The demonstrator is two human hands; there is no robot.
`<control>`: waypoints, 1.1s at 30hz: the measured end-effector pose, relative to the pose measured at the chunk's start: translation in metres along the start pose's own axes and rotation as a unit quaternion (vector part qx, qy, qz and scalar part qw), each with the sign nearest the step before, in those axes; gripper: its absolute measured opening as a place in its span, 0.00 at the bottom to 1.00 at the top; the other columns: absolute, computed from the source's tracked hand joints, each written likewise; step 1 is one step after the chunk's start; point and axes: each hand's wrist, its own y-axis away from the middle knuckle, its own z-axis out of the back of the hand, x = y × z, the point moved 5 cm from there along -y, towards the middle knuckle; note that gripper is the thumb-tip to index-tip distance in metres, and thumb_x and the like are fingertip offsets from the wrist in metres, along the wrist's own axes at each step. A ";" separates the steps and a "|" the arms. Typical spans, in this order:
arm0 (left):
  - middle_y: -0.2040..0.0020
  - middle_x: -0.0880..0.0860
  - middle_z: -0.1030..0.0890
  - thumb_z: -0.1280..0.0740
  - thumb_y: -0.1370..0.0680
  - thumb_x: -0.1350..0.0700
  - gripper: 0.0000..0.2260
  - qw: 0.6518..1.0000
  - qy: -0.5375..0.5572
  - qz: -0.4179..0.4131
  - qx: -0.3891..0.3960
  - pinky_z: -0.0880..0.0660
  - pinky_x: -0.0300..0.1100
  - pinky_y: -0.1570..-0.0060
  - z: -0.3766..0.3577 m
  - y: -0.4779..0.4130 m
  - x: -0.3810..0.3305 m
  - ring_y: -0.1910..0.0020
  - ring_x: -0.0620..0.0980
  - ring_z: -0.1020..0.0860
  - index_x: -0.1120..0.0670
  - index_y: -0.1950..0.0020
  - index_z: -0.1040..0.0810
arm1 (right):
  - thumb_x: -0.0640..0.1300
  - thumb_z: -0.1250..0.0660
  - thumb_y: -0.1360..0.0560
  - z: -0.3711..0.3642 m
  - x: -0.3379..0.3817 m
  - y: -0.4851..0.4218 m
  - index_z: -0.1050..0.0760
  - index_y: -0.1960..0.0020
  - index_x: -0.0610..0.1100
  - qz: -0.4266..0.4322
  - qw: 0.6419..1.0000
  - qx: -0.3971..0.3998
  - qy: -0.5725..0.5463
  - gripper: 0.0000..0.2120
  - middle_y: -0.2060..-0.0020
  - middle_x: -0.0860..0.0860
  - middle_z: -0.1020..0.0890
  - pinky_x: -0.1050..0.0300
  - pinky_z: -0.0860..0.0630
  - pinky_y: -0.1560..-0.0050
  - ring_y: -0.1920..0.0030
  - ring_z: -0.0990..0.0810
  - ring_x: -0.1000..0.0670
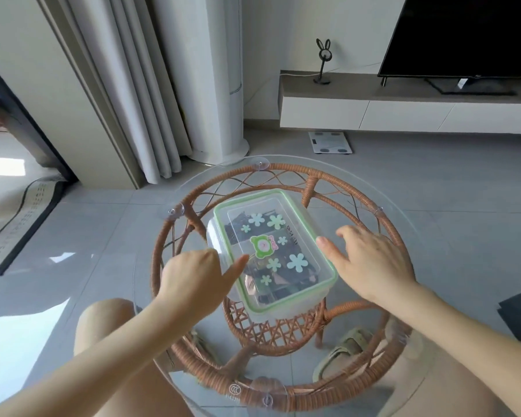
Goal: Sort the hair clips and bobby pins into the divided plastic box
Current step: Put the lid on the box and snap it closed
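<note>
— Grey floor tiles show through the round glass counter (151,296) on its rattan frame; where do the hands sit?

— Going left to right: the left hand (193,273) is at the near-left corner of the plastic box (319,267), thumb tip touching the green lid rim, other fingers curled under and grasping nothing. The box lies between both hands, mid-counter. The right hand (370,261) is spread loose against its right long side, fingers resting on the rim.

— And the box itself?

— Clear, rectangular, closed under a green-edged lid with pale flower stickers and a green cartoon sticker; dark items inside, too blurred to tell apart
</note>
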 end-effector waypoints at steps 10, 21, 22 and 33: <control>0.75 0.53 0.35 0.58 0.18 0.49 0.25 0.977 0.197 0.029 0.071 0.34 0.42 0.67 -0.026 0.000 -0.015 0.74 0.52 0.34 0.56 0.72 0.40 | 0.59 0.53 0.21 -0.033 0.011 -0.031 0.41 0.71 0.44 0.073 0.972 0.153 -0.161 0.26 0.75 0.50 0.35 0.54 0.38 0.67 0.73 0.35 0.50; 0.70 0.55 0.29 0.55 0.19 0.43 0.26 0.957 0.272 0.064 0.076 0.29 0.44 0.63 -0.034 -0.011 0.013 0.69 0.52 0.29 0.58 0.67 0.33 | 0.63 0.45 0.25 -0.066 0.019 -0.001 0.28 0.65 0.35 -0.017 0.862 0.199 -0.466 0.31 0.66 0.45 0.17 0.61 0.24 0.47 0.61 0.18 0.50; 0.66 0.57 0.25 0.55 0.20 0.41 0.28 0.952 0.282 0.078 0.095 0.25 0.46 0.58 -0.035 -0.012 0.018 0.66 0.53 0.26 0.60 0.63 0.29 | 0.61 0.45 0.24 -0.066 0.023 0.006 0.24 0.63 0.38 -0.032 0.846 0.196 -0.495 0.27 0.66 0.49 0.16 0.64 0.23 0.53 0.63 0.17 0.54; 0.48 0.48 0.16 0.27 0.32 0.41 0.26 0.651 0.723 0.230 -0.025 0.22 0.54 0.45 -0.042 0.099 0.058 0.50 0.53 0.17 0.43 0.37 0.29 | 0.52 0.44 0.21 -0.087 0.118 0.059 0.24 0.50 0.35 -0.056 0.768 0.193 -0.608 0.21 0.59 0.44 0.16 0.68 0.23 0.67 0.67 0.19 0.55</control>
